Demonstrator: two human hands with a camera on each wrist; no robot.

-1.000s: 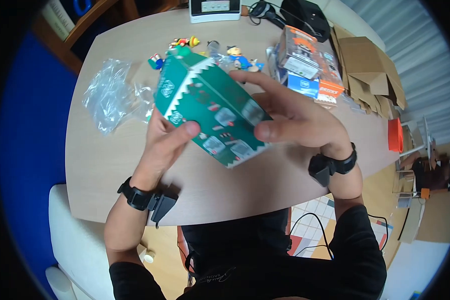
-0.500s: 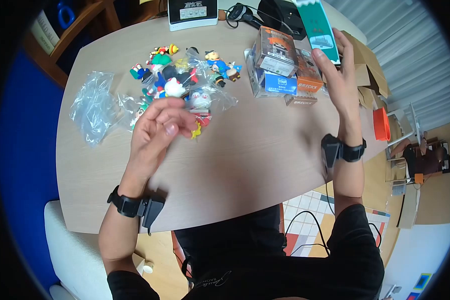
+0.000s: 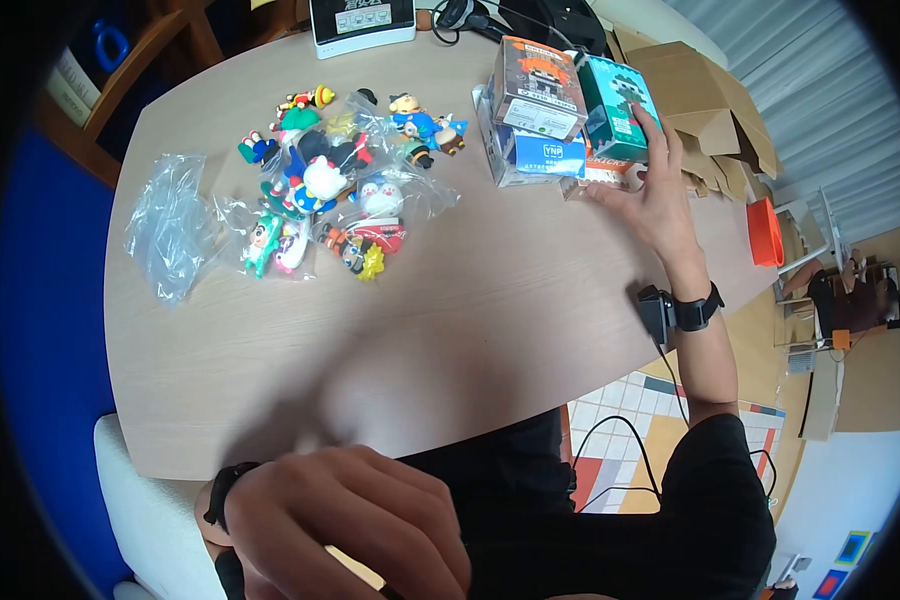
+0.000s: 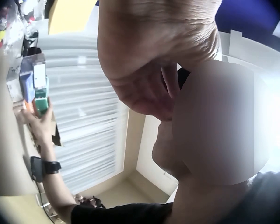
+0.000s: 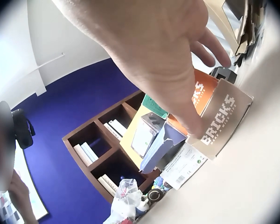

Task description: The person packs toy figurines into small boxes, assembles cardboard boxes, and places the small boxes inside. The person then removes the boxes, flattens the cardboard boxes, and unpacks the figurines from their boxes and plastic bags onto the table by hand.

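Note:
The green box [image 3: 618, 110] lies on the orange box [image 3: 607, 172] at the right of the box pile. Beside them is my right hand [image 3: 655, 200], fingers extended along the green box's right side and thumb low by the orange box. In the right wrist view the thumb of my right hand [image 5: 154, 60] rests against the brown-and-orange BRICKS box [image 5: 221, 116]; the other fingers reach behind. My left hand [image 3: 345, 520] is raised close to the head camera, its fingers loosely bent and holding nothing. In the left wrist view, my left hand [image 4: 154, 56] is by the person's head.
Bagged figurines [image 3: 320, 180] and a crumpled clear bag [image 3: 170, 230] lie left on the table [image 3: 450, 340]. A brick-figure box [image 3: 540, 88] sits on a blue-and-white box [image 3: 550, 155]. Cardboard [image 3: 710, 110] stands behind right, a white device [image 3: 363, 25] at the back.
The green box, held by both hands at first, was carried right by my right hand and now lies on the pile. My left hand has moved from the figurines back towards the head.

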